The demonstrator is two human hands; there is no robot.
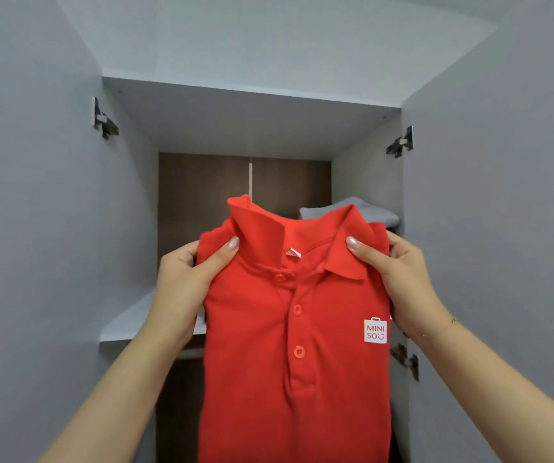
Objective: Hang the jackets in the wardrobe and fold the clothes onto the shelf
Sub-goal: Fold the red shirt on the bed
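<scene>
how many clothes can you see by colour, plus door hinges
red polo shirt, held up at the shoulders by the left hand and right hand: 1
grey folded garment on the shelf: 1
metal door hinges: 3
total: 5

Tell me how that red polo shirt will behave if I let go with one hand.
Probably floppy: the red polo shirt hangs limp below the left hand and right hand, which pinch its shoulders. Released on one side, it would likely droop and swing toward the other hand. It looks light, since fingertip pinches alone hold it up.
</scene>
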